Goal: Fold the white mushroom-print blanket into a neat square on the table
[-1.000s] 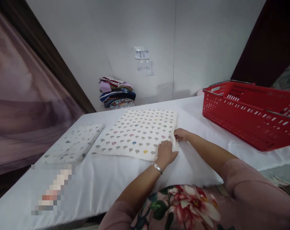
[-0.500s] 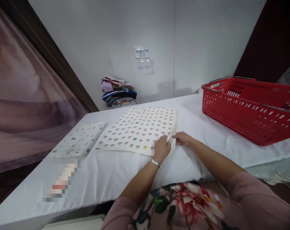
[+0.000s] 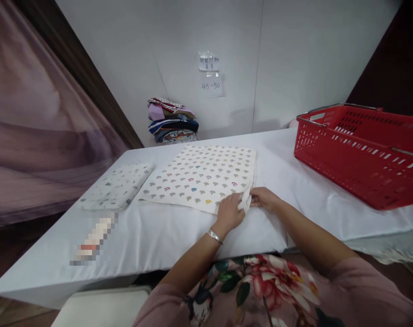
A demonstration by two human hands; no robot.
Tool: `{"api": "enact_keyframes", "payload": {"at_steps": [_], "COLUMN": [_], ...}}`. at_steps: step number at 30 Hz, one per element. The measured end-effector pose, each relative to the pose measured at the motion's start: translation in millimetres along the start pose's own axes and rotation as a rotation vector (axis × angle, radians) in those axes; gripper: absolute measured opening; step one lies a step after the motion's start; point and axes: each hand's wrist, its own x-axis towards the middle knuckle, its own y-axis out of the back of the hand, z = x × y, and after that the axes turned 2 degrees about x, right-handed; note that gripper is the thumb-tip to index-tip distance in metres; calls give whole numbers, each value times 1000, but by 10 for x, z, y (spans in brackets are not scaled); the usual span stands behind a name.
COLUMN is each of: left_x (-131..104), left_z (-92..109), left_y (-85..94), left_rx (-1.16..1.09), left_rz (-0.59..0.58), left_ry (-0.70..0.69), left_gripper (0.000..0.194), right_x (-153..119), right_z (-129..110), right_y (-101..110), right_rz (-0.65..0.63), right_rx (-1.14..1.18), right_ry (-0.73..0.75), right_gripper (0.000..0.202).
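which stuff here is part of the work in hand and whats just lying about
In use:
cream mushroom-print cloth
left hand and right hand, at its near right corner
white-covered table beneath

Apparently just lying about:
folded white cloth with small dark prints
red plastic basket
stacked multicoloured fabrics

The table (image 3: 179, 240), draped in a smooth white cloth, carries a folded leaf-print cloth (image 3: 117, 186) near one end, a blurred-out item (image 3: 95, 238) closer to the front edge, a mushroom-print cloth (image 3: 202, 175) spread flat in the middle — and, towards the other end, a red basket (image 3: 356, 165).
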Motion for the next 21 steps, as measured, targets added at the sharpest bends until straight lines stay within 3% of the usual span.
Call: {"api": "enact_keyframes", "payload": {"at_steps": [8, 14, 21], "left_x": [-280, -274, -262], "left_z": [-162, -207, -195], "left_y": [-27, -36, -3], "left_rx": [-27, -54, -94], "left_rz": [27, 82, 71], "left_ry": [-24, -52, -95], "left_gripper": [53, 34, 35], "right_x": [-215, -252, -277], "right_z": [131, 226, 333], "right_y": [-92, -159, -229], "right_rz": [-74, -103, -152], "right_rx": [47, 40, 48], "right_ry": [-13, -13, 74], "right_gripper": [14, 16, 22]}}
